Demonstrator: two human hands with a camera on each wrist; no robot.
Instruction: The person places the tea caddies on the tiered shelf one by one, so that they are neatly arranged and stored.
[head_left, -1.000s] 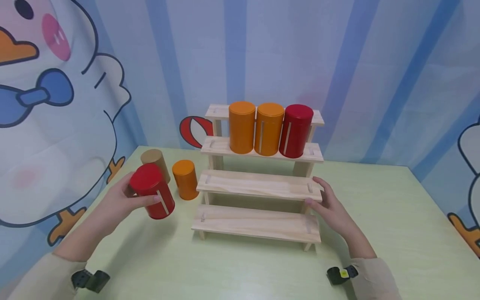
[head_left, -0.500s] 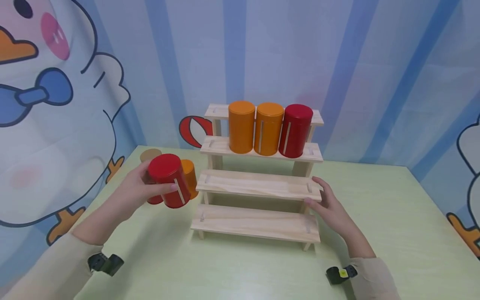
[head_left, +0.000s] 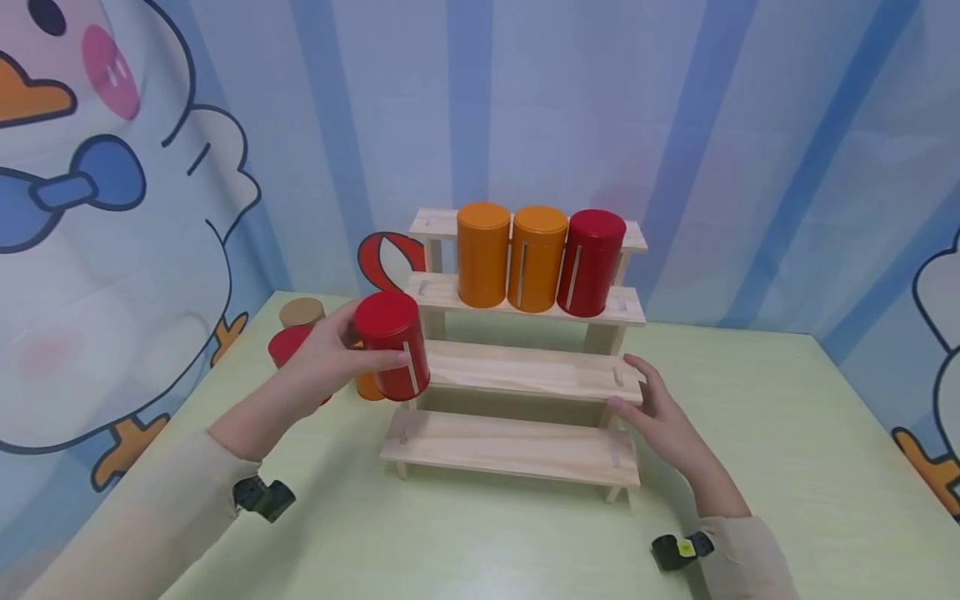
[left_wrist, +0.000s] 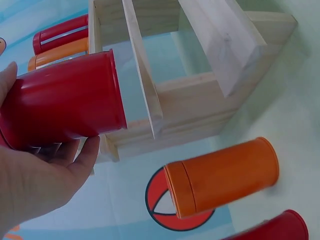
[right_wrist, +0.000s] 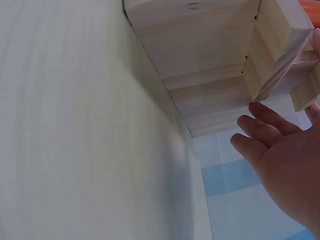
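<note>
My left hand (head_left: 324, 365) grips a red canister (head_left: 387, 321) above the table, overlapping the left end of the wooden tiered rack (head_left: 517, 450). In the left wrist view this canister (left_wrist: 65, 100) is seen from the side, fingers and thumb round it. My right hand (head_left: 663, 421) holds the right end of a middle shelf, thumb at its front edge, a finger behind it; in the right wrist view, fingertips (right_wrist: 260, 110) touch the wood from beneath. Two orange canisters (head_left: 483, 258) and a red canister (head_left: 592, 267) stand side by side on the tier below the top.
Left of the rack stand an orange canister (left_wrist: 225, 175), partly hidden in the head view, another red canister (head_left: 287, 342) and a tan canister (head_left: 302, 311). The pale green table (head_left: 480, 542) ends at a blue striped cloth (head_left: 675, 125) with cartoon ducks.
My left hand has carried the red canister right and slightly up, from beside the tan canister to the rack's left end. My right hand has stayed on the shelf.
</note>
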